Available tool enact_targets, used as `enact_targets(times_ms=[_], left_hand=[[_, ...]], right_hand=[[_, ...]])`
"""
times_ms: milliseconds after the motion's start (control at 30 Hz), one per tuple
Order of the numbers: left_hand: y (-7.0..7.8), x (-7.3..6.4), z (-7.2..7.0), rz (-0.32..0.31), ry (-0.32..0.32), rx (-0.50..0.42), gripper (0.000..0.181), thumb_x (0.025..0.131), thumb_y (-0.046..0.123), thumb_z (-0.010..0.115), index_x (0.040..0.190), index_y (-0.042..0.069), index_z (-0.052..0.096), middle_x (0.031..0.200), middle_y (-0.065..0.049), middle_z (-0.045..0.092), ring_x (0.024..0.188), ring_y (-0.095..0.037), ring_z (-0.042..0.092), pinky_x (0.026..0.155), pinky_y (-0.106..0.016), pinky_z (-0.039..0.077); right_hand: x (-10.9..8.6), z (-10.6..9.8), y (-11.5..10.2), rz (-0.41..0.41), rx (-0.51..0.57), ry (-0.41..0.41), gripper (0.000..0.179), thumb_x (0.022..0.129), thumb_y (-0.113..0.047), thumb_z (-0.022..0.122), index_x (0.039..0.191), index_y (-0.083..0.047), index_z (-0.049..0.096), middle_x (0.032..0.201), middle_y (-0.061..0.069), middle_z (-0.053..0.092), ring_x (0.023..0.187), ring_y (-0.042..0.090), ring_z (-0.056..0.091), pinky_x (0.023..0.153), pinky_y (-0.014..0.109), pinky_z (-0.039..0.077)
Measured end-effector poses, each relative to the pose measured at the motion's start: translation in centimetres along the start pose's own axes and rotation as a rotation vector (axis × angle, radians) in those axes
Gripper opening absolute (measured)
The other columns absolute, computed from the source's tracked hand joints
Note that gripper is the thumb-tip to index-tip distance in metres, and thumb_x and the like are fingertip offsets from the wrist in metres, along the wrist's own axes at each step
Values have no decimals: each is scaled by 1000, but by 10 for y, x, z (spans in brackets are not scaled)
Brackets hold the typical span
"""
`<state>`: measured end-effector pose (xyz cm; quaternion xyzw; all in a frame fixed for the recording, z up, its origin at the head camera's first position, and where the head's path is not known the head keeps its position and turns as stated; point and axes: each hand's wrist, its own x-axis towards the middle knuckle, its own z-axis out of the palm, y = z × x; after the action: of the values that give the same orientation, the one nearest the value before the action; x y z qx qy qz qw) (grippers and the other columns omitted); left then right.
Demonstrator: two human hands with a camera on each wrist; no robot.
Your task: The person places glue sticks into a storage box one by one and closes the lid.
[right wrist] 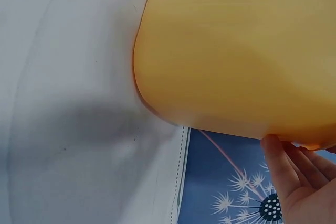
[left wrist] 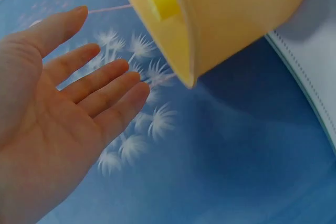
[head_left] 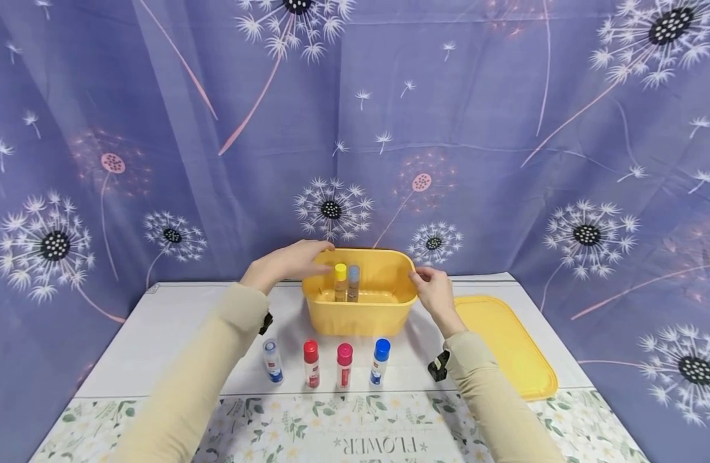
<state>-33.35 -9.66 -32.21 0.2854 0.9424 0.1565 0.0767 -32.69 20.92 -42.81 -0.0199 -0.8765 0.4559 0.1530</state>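
A yellow plastic bin (head_left: 357, 318) stands on the table with two glue sticks inside, one yellow-capped (head_left: 340, 273), one with a pale blue cap (head_left: 354, 274). My left hand (head_left: 294, 260) hovers at the bin's left end; in the left wrist view its fingers are extended, the palm bare and apart from the rim. At the right end, my right hand (head_left: 433, 289) pinches the rim, thumb on the outer wall in the right wrist view. In front stand glue sticks with a clear cap (head_left: 272, 361), red cap (head_left: 311, 364), pink cap (head_left: 345, 366) and blue cap (head_left: 380, 362).
A flat yellow lid (head_left: 508, 347) lies on the table to the right, partly behind the right forearm. A floral cloth (head_left: 309, 424) with printed lettering covers the front edge. Close behind the bin hangs a purple dandelion-patterned curtain (head_left: 378, 116).
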Motion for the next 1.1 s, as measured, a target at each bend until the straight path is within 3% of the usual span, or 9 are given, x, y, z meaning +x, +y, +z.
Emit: enact_targets(times_ms=[200,533,733,1100], left_hand=[[-8,-32,-3,-6,42,-20,50,98,28,59,140,4,49,139,-16,51,129,-33,45,105,-48,36],[-25,-82,9,8,118,-98,48,98,29,59,138,3,51,137,-16,53,131,-36,44,106,-53,33],[-31,-108,22,7,134,-160,49,98,29,60,138,2,51,136,-17,54,128,-37,47,104,-54,35],[-44,-149,56,-4,221,-269,50,97,36,60,133,1,56,131,-16,59,118,-35,56,95,-52,44]], right_hand=[[1,0,0,-12,-3,8,29,95,-21,64,112,2,70,104,19,70,94,30,68,79,40,54],[1,0,1,-15,2,5,28,95,-21,64,111,2,71,102,18,71,93,30,68,79,40,54],[0,0,2,-8,11,12,28,94,-21,65,110,2,71,102,18,71,92,29,67,79,40,54],[0,1,2,-9,10,10,27,94,-20,65,110,2,71,100,18,71,91,29,67,77,39,54]])
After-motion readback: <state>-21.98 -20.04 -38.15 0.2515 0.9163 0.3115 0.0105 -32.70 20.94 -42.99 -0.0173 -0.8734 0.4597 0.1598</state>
